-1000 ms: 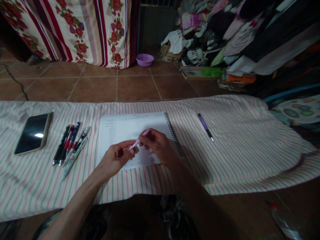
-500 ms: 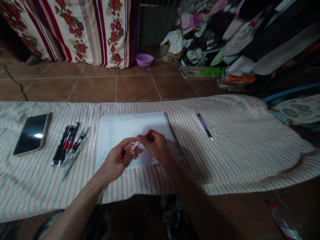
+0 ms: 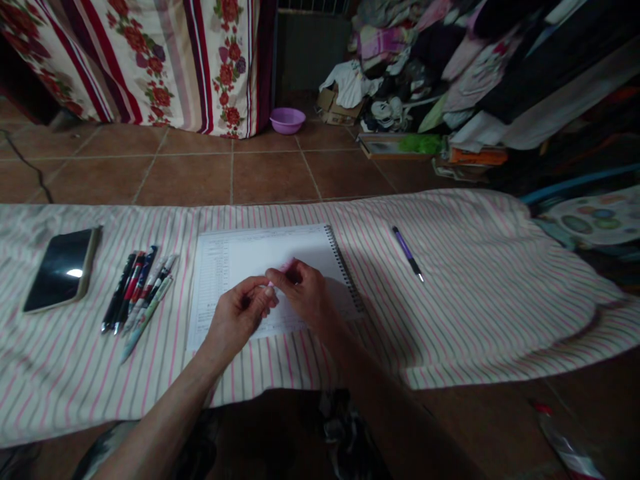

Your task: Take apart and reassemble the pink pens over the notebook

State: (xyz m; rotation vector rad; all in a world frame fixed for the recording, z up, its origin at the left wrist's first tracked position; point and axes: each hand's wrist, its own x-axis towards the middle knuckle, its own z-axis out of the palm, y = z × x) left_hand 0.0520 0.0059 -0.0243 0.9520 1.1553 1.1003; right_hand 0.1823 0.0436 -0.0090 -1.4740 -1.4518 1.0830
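Over the open page of a spiral notebook (image 3: 310, 243), both hands meet at a slim pink pen (image 3: 288, 265). My right hand (image 3: 306, 288) pinches its upper part, with a pink end showing past the fingertips. The fingers of my left hand (image 3: 243, 307) are closed around the lower part and hide most of it. Whether the pen is whole or in two pieces, I cannot tell. Right of the notebook lies a purple and black pen (image 3: 407, 253), and to the left a bundle of several pens (image 3: 140, 290) rests side by side.
A smartphone (image 3: 60, 270) lies at the far left on the striped cloth (image 3: 480, 287). Beyond the cloth, a purple basin (image 3: 287, 121) stands on the tiled floor near a floral curtain (image 3: 175, 60). Piled clothes (image 3: 390, 47) fill the back right. A bottle (image 3: 565, 440) lies at lower right.
My left fingertips have come closer to my right ones, so less of the pink pen shows between them. The view has shifted slightly; the other things lie as before.
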